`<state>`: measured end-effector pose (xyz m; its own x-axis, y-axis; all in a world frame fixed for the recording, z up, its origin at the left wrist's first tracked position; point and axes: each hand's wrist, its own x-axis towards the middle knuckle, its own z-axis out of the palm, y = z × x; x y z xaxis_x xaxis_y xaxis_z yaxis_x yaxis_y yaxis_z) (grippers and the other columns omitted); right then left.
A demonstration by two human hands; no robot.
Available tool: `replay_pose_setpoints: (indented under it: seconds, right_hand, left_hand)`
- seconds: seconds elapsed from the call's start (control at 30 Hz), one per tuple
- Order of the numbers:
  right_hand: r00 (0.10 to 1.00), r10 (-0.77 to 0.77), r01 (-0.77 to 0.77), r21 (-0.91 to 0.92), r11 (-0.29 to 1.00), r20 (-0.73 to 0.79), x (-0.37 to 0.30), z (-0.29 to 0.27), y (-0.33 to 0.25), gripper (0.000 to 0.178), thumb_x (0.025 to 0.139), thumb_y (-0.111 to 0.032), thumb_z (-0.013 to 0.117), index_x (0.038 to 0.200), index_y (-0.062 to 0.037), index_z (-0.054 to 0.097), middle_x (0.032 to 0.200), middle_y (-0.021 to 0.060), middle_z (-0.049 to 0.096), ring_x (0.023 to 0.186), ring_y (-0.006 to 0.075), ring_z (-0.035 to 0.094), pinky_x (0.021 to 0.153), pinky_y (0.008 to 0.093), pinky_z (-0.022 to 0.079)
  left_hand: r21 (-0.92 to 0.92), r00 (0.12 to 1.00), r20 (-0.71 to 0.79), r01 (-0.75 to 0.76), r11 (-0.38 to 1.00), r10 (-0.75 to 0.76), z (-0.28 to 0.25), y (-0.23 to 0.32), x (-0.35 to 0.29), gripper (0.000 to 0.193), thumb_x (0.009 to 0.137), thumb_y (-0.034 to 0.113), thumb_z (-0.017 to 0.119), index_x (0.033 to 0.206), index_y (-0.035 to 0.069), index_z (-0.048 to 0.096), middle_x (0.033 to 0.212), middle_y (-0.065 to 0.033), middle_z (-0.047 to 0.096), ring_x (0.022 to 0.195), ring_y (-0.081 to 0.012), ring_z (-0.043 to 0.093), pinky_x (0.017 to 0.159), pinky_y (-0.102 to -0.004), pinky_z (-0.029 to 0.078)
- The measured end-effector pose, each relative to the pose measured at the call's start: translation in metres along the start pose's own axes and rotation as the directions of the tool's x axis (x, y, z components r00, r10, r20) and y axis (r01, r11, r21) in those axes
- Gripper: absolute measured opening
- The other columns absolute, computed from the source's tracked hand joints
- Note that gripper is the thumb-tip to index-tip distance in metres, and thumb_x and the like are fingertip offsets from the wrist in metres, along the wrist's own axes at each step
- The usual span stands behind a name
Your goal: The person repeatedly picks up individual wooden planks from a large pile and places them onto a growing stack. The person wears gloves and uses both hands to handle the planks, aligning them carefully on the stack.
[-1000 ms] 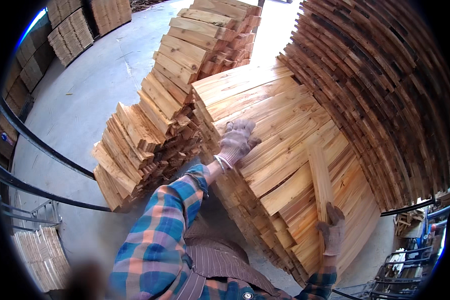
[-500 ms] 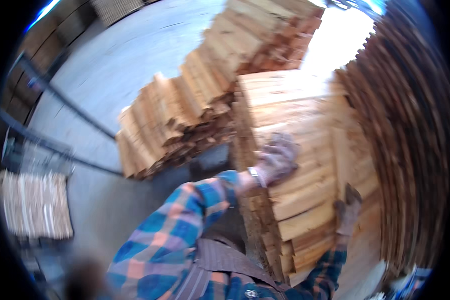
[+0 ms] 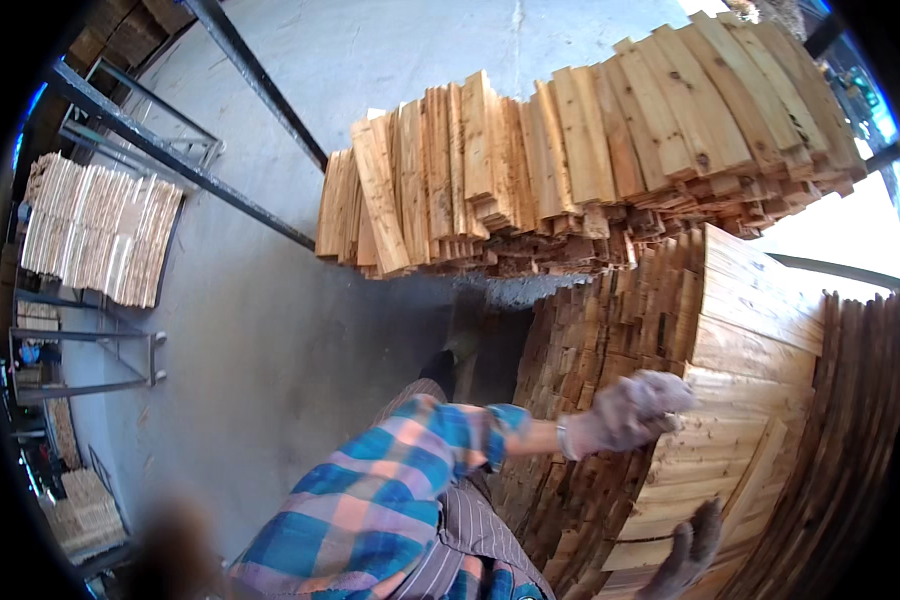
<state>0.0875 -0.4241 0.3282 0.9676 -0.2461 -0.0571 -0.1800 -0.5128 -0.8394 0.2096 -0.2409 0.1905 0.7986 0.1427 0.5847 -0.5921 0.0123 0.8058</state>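
A stack of short wooden boards (image 3: 740,400) is seen at the near right, its top layer of pale planks lying flat. The left hand (image 3: 625,412), gloved in a light, worn fabric, is laid on the left edge of that top layer, the fingers curled over the end of the uppermost boards and gripping them. The arm behind it is clad in a blue, pink and white plaid sleeve (image 3: 390,490). The right hand (image 3: 688,548), in a darker glove, is pressed against the near face of the same stack, lower down, with its fingers spread; whether anything is clasped by it cannot be told. A second pile of boards (image 3: 570,170) is set farther away, across the top of the view, its planks fanned and uneven. At the far left, a smaller bundle of pale slats (image 3: 95,230) is held in a metal rack (image 3: 150,150). A grey concrete floor (image 3: 270,330) lies between the piles.
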Motion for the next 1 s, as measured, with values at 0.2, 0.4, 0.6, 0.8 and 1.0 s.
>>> replay_pose_setpoints:
  seconds: [0.2,0.4,0.6,0.8,1.0]
  right_hand:
    - [0.626,0.287,-0.387,-0.030,0.922,0.725,0.025,0.251,0.012,0.063,0.080,-0.007,0.066,0.140,0.0012,0.048,0.118,0.0119,0.063,0.105,0.0170,0.059,0.093,0.0284,0.046]
    - [0.426,0.388,-0.573,-0.089,0.815,0.817,0.073,0.418,0.122,0.065,0.083,-0.005,0.068,0.143,-0.0015,0.045,0.118,0.0112,0.062,0.094,0.0154,0.061,0.085,0.0258,0.050]
    - [0.274,0.360,-0.504,-0.185,0.843,0.892,0.114,0.510,0.160,0.069,0.082,-0.002,0.068,0.145,-0.0002,0.041,0.125,0.0160,0.059,0.100,0.0163,0.060,0.086,0.0250,0.050]
    - [0.176,0.325,-0.387,-0.238,0.891,0.929,0.130,0.614,0.144,0.075,0.077,-0.024,0.073,0.142,-0.0003,0.044,0.125,0.0207,0.062,0.103,0.0201,0.065,0.091,0.0286,0.049]
    - [0.101,0.229,-0.319,-0.187,0.929,0.968,0.131,0.671,0.122,0.078,0.079,-0.019,0.073,0.146,0.0021,0.037,0.135,0.0247,0.054,0.121,0.0231,0.056,0.099,0.0291,0.044]
  left_hand:
    - [0.010,0.396,-0.765,0.796,0.605,-0.508,-0.319,-0.126,-0.122,0.071,0.079,0.025,0.080,0.136,-0.002,0.048,0.134,-0.0163,0.056,0.117,-0.0247,0.058,0.099,-0.0343,0.047]
    - [-0.141,-0.079,-0.850,0.987,0.080,-0.521,-0.466,-0.175,-0.168,0.089,0.085,0.035,0.073,0.147,-0.009,0.027,0.150,-0.0206,0.038,0.137,-0.0241,0.039,0.113,-0.0320,0.029]
    - [-0.175,0.024,-0.871,0.918,0.355,-0.491,-0.488,-0.276,-0.192,0.060,0.078,0.023,0.079,0.126,-0.002,0.053,0.107,-0.0152,0.067,0.097,-0.0262,0.064,0.086,-0.0344,0.048]
    - [-0.353,-0.177,-0.737,0.924,0.148,-0.653,-0.501,-0.267,-0.171,0.062,0.085,0.037,0.069,0.138,0.016,0.045,0.120,-0.0051,0.062,0.105,-0.0249,0.060,0.081,-0.0511,0.048]
    - [-0.423,-0.136,-0.715,0.865,0.270,-0.686,-0.504,-0.265,-0.174,0.070,0.085,0.027,0.071,0.142,0.004,0.038,0.113,-0.0100,0.064,0.090,-0.0199,0.065,0.070,-0.0332,0.054]
